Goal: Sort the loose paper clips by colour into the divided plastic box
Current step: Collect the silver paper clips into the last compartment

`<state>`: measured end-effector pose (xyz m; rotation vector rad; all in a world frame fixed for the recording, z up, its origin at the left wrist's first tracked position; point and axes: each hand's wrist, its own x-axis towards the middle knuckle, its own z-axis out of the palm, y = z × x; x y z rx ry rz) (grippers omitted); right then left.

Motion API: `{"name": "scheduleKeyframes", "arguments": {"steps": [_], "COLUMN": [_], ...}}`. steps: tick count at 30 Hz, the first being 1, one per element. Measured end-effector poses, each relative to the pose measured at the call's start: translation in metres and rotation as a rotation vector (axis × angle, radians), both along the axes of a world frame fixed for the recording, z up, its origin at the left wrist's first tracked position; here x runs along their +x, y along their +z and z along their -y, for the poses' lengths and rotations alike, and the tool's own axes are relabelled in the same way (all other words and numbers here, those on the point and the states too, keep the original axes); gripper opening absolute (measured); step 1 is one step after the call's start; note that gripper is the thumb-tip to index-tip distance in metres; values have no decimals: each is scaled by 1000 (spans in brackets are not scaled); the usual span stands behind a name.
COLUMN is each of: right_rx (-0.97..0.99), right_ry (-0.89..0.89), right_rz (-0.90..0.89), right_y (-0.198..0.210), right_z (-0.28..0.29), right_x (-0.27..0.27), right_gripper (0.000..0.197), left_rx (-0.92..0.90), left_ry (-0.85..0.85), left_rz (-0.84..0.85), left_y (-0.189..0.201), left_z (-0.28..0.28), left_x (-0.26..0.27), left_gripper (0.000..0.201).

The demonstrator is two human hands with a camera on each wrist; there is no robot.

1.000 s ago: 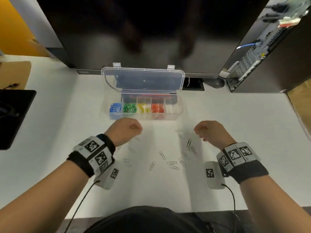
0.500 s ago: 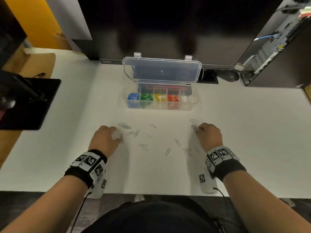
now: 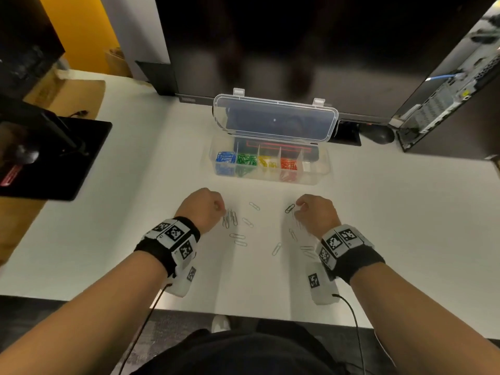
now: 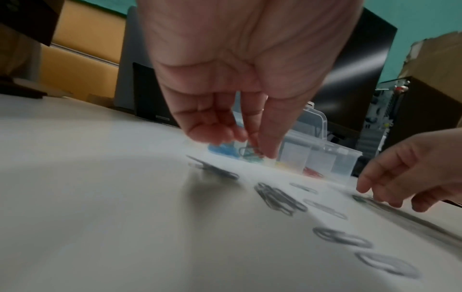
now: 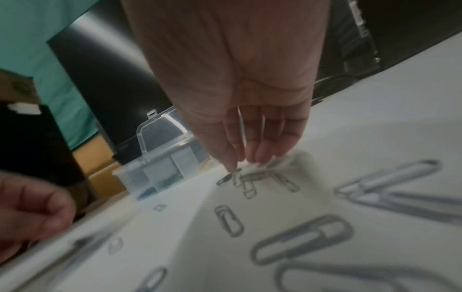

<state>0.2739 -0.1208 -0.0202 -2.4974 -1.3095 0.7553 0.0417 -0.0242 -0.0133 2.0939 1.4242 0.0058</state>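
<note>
Box (image 3: 319, 175) at tabletop back edge: 4 colours sorted, end compartment bare. White clips (image 3: 238, 239) left mid-table. Left hand (image 3: 204, 208) pinches one; right hand (image 3: 315, 212) fingertips straight, touching clips.

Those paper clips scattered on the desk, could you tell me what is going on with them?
A person is sorting them into the divided plastic box, which stands open with blue, green, yellow and red clips already in separate compartments. Only silver paper clips lie loose on the white desk. The left hand reaches down at a small bunch of them, apparently pinching one. The right hand touches another cluster with its fingertips.
</note>
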Motion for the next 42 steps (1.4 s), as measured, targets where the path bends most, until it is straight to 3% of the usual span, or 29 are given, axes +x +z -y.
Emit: {"name": "scheduleKeyframes", "arguments": {"steps": [3, 6, 12, 20, 24, 29, 31, 33, 36, 38, 42], "right_rx": [-15, -69, -167, 279, 298, 349, 202, -71, -315, -253, -67], "right_ry": [208, 297, 366, 111, 53, 72, 102, 106, 99, 124, 221], "right_rz": [119, 194, 128, -183, -266, -139, -73, -39, 68, 108, 57], "right_y": [-2, 0, 7, 57, 60, 67, 64, 52, 22, 6, -6], "right_z": [-7, -19, -36, -81, -103, -69, -44, -17, 15, 24, 24], "right_x": [-2, -9, -24, -25, -34, -13, 12, 38, 62, 58, 27], "right_gripper": [35, 26, 12, 15, 18, 21, 20, 19, 51, 60, 55], "left_rx": [24, -2, -29, -55, -65, -95, -156, -217, -229, -200, -137], "left_ry": [7, -27, -46, 49, 46, 18, -17, -70, -143, -168, -198], "left_rz": [-69, -162, -103, 43, 59, 41, 16, -23, -102, -119, -82], "left_y": [-1, -2, -9, -6, -4, -4, -5, -6, -8, -11, -10], "left_z": [-11, -13, 5, 8, 9, 4, 4, 6, 11, 14, 19], "left_x": [-7, -7, 11, 2, 2, -6, -9, -8, 0, 9, 33], "left_gripper": [23, 31, 25, 27, 25, 25, 33, 58, 88, 88, 67]}}
